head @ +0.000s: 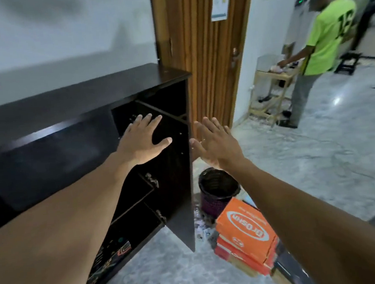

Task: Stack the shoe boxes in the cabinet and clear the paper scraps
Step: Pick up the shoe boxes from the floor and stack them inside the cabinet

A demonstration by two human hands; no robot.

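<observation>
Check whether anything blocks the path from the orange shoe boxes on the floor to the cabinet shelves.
Yes: the open cabinet door stands out between the shoe boxes on its right and the shelves on its left. Boxes would likely have to go round its near edge.

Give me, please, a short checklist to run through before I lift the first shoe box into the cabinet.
1. Cabinet door open: ok, it stands swung out.
2. Left hand free: ok, fingers straight at the door, holding nothing.
3. Right hand free: ok, open in the air beside the door's edge.
4. Shoe boxes located: ok, stacked on the floor right of the door, an orange one on top.
5. Room on the shelves: cannot tell, the inside is dark, and a printed item lies low down.
6. Paper scraps cleared: not ok, they lie on the floor by the bin.
</observation>
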